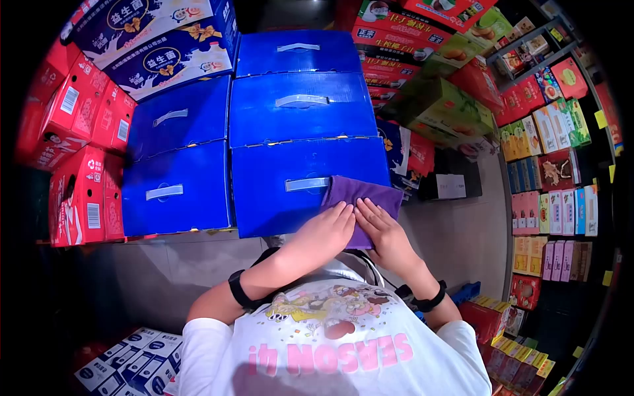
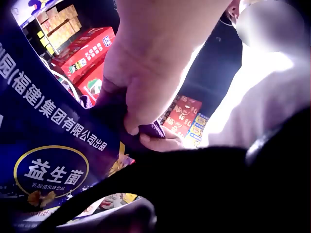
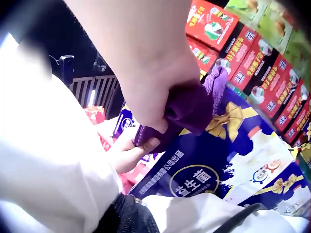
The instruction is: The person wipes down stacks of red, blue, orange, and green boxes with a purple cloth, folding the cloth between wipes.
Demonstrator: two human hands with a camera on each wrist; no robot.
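Store aisle: red cartons [image 1: 82, 148] stand left of stacked blue boxes [image 1: 284, 162]; packaged goods [image 1: 556, 208] line the right.
Purple cloth [image 1: 366, 191]: over the closest blue box's near right corner, beside its white handle [image 1: 304, 185].
Left grip [image 1: 327, 230]: closed, cloth pinched between thumb and fingers.
Right grip [image 1: 387, 236]: alongside, pinching likewise.
Clothing: white T-shirt [image 1: 317, 353], black wristbands [image 1: 432, 301].

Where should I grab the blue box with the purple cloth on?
Probably by the white handle on top of the blue box, reaching down from above: the strap runs across the middle of its flat top. The purple cloth, under the left hand and right hand, lies by the handle's right end.
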